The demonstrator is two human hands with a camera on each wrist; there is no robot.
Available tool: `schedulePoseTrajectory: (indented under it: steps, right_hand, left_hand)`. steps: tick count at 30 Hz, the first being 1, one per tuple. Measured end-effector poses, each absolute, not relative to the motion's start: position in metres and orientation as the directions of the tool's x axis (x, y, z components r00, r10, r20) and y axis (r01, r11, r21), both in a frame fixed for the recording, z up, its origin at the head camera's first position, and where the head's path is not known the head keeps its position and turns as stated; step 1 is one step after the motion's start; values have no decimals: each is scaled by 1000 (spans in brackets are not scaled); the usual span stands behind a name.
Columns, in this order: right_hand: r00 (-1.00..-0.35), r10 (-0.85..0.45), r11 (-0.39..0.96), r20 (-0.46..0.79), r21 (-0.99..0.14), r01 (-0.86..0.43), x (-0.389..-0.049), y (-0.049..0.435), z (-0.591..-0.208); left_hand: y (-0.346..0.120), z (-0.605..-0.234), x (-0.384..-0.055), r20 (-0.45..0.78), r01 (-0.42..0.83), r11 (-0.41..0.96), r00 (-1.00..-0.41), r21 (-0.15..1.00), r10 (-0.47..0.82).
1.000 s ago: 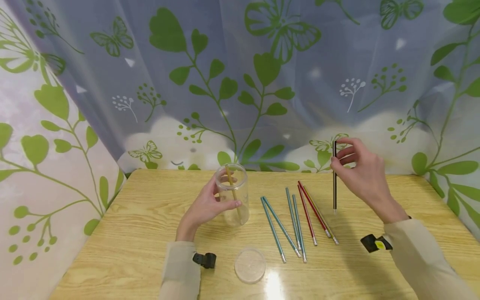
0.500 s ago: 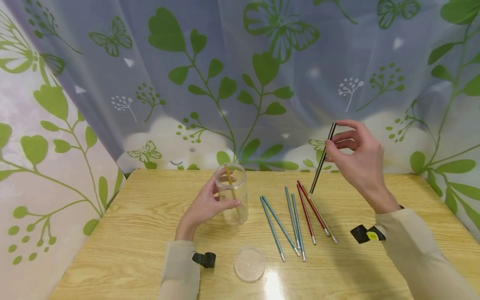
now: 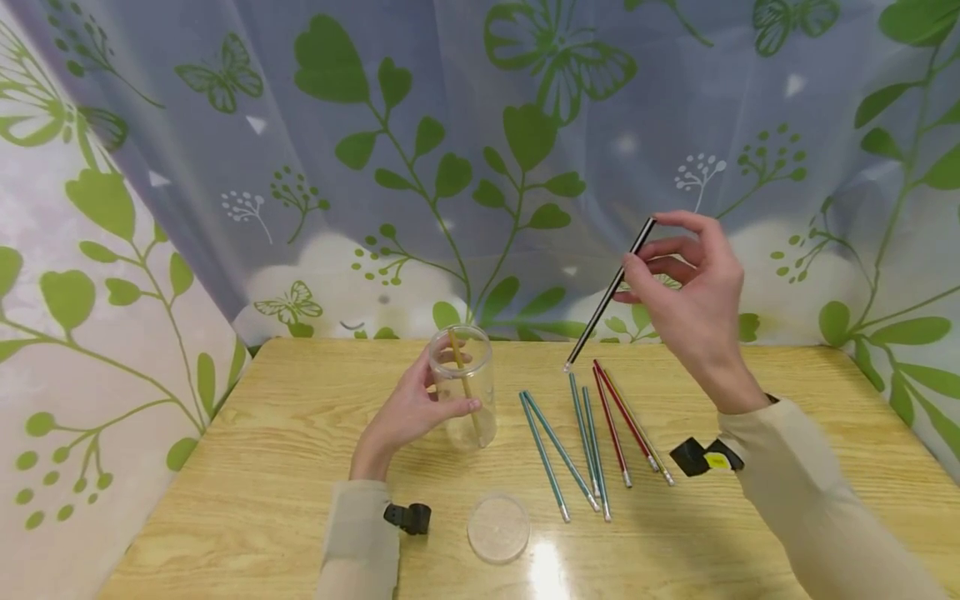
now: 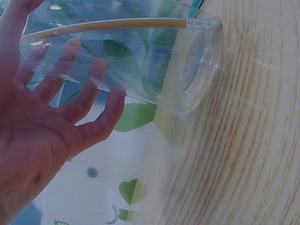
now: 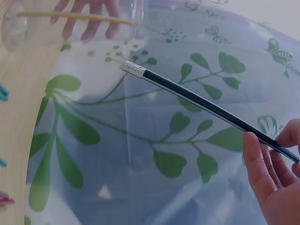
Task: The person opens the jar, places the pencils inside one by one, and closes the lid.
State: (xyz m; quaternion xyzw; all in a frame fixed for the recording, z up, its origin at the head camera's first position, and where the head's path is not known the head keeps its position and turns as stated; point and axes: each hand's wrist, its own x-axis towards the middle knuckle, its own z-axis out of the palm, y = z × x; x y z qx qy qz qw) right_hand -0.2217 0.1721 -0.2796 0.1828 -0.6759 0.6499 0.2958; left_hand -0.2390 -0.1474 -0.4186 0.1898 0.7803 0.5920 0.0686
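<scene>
My left hand [image 3: 408,408] grips a clear plastic jar [image 3: 486,400] that stands upright and uncapped on the table. Inside it leans one yellow pencil [image 4: 112,24], its eraser end at the jar's bottom. Between thumb and fingers my right hand [image 3: 693,292] pinches a black pencil [image 3: 609,296] near its upper end. That pencil slants down to the left in the air, its silver eraser end [image 5: 132,68] lowest, right of the jar's mouth and above the table.
Several teal pencils [image 3: 546,458] lie right of the jar, beside red pencils [image 3: 615,429] and a yellow one [image 3: 641,429]. A round clear lid [image 3: 498,528] lies in front of the jar. A patterned curtain [image 3: 420,167] hangs behind the table [image 3: 262,467].
My right hand has lifted the black pencil and carried it left, tilting it from upright to slanted. The left hand and jar have stayed in place.
</scene>
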Motion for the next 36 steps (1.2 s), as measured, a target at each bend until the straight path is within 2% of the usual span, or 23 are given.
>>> schedulePoseTrajectory:
  steps: [13, 22, 29, 36]
  right_hand:
    - [-682, 160, -38, 713, -686, -726, -227, 139, -267]
    - [-692, 189, -120, 697, -683, -721, -228, 119, -261]
    - [-671, 172, -113, 721, -662, -741, -230, 108, -265]
    - [-687, 163, -101, 708, -681, -725, -236, 98, -272]
  left_hand:
    - [-147, -417, -240, 115, 214, 228, -917, 950, 381]
    - [-147, -418, -240, 111, 212, 235, -918, 949, 380]
    - [-147, -418, -240, 115, 215, 230, -917, 949, 383]
    - [-147, -419, -241, 114, 215, 229, -915, 949, 386]
